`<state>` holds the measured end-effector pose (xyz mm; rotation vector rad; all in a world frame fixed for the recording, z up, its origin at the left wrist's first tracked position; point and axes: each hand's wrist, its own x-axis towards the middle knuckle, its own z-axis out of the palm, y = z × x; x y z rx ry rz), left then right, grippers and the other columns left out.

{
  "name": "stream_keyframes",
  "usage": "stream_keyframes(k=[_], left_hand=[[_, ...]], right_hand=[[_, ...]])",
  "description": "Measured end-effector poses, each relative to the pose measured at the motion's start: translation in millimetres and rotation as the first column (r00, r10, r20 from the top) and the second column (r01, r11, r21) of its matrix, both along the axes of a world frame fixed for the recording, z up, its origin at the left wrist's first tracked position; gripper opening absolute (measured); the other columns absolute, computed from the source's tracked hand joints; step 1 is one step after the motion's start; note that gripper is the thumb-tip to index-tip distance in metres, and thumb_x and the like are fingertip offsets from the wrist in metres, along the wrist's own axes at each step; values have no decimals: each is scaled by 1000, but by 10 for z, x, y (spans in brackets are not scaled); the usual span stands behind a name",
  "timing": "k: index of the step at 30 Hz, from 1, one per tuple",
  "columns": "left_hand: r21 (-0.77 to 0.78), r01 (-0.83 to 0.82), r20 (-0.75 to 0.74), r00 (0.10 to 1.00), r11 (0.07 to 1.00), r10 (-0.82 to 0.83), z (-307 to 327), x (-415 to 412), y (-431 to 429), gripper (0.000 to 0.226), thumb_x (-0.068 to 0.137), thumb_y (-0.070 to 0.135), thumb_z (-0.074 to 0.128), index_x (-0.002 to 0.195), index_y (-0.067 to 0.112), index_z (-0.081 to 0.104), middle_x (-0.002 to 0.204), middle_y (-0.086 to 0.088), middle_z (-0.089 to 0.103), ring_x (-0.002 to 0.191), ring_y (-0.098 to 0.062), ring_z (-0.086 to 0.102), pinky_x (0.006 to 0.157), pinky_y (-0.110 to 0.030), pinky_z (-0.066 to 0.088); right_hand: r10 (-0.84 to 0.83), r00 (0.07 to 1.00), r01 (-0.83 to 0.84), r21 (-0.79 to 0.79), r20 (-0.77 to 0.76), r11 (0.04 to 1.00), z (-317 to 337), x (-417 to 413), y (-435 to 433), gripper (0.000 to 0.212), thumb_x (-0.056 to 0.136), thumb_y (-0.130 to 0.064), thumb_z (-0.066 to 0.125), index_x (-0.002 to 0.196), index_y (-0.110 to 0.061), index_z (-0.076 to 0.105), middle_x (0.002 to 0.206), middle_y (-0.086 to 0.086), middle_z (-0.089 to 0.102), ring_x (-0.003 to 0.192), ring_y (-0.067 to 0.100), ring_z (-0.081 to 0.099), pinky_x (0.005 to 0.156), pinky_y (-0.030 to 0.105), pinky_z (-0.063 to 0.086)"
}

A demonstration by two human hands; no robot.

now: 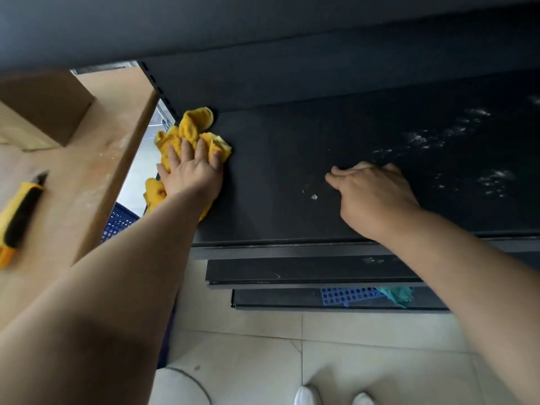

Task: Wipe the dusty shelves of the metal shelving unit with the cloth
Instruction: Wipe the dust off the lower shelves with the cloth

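The left hand lies flat, palm down and fingers spread, pressing the yellow cloth onto the dark shelf at centre left of the frame. The cloth is crumpled; part of it bunches toward the shelf's back left corner, and part hangs past the shelf's left edge below the wrist. The right hand rests on the same shelf toward the centre right, fingers curled loosely with the thumb pointing left, holding nothing. Pale dust smears mark the shelf surface at the right of the frame, and a small white speck lies between the two hands. Below the shelf's front edge, two lower shelves step inward, the lowest carrying a blue perforated tray with a teal rag beside it. At the left of the frame, a wooden bench carries a cardboard box and a yellow-and-black utility knife. A tiled floor fills the bottom of the frame, with white shoe tips at the lower edge.
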<state>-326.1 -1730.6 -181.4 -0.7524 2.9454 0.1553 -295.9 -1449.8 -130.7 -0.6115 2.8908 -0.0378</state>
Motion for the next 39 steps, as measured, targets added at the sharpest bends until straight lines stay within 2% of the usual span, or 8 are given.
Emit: stream_keyframes(k=[6, 11, 16, 26, 29, 34, 39], left_hand=[[-16, 146, 43, 989, 989, -145, 48, 438, 240, 61, 97, 60, 10, 154, 38, 5, 163, 5, -4, 149, -24, -11, 119, -50, -2], [36, 224, 53, 973, 974, -225, 100, 578, 756, 58, 97, 60, 6, 152, 42, 5, 163, 8, -2, 149, -23, -13, 118, -48, -6], [99, 288, 60, 954, 952, -295, 146, 508, 1276, 57, 98, 57, 4, 153, 41, 3, 163, 8, -4, 148, -22, -17, 118, -50, -9], [198, 449, 74, 879, 871, -470, 229, 326, 2483, 57, 99, 54, 2, 153, 38, 1, 162, 8, -9, 146, -20, -22, 117, -48, -14], [168, 498, 70, 855, 851, -514, 229, 316, 2641, 55, 100, 52, 6, 153, 38, 3, 162, 9, -6, 147, -20, -20, 118, -48, -11], [93, 438, 46, 895, 894, -443, 253, 220, 2310, 54, 99, 53, 13, 152, 43, 12, 162, 9, 7, 149, -22, -3, 118, -51, 5], [-29, 261, 71, 963, 965, -258, 152, 55, 1798, 66, 93, 66, 10, 153, 39, 7, 163, 4, 6, 149, -27, -3, 117, -56, -1]], right_hand=[[2, 1000, -2, -58, 14, 998, -64, -24, 42, 44, 98, -17, 38, 141, -25, 44, 153, -11, 34, 133, 19, 39, 99, 41, 35], [54, 998, -51, -127, 16, 991, -104, 41, 196, 45, 102, -33, 33, 146, -21, 36, 157, -7, 29, 140, 17, 35, 105, 41, 35], [1, 1000, -5, -170, -25, 985, -112, 236, 608, 45, 103, -31, 33, 147, -22, 34, 159, -7, 22, 144, 10, 25, 108, 38, 32], [-130, 988, 113, -191, -78, 975, -69, 383, 1378, 41, 97, -20, 44, 138, -19, 50, 152, -1, 38, 138, 18, 39, 101, 42, 39], [-151, 985, 135, -182, -80, 974, -59, 372, 1463, 44, 96, -16, 46, 139, -19, 49, 153, -1, 38, 139, 18, 38, 100, 42, 39], [-150, 986, 141, -123, -67, 982, -58, 295, 1499, 44, 99, -20, 42, 143, -23, 43, 155, -5, 32, 143, 13, 31, 105, 40, 35], [-195, 980, 191, -80, -43, 978, -87, 263, 1505, 42, 101, -30, 35, 143, -24, 42, 155, -7, 32, 143, 13, 29, 105, 40, 33]])
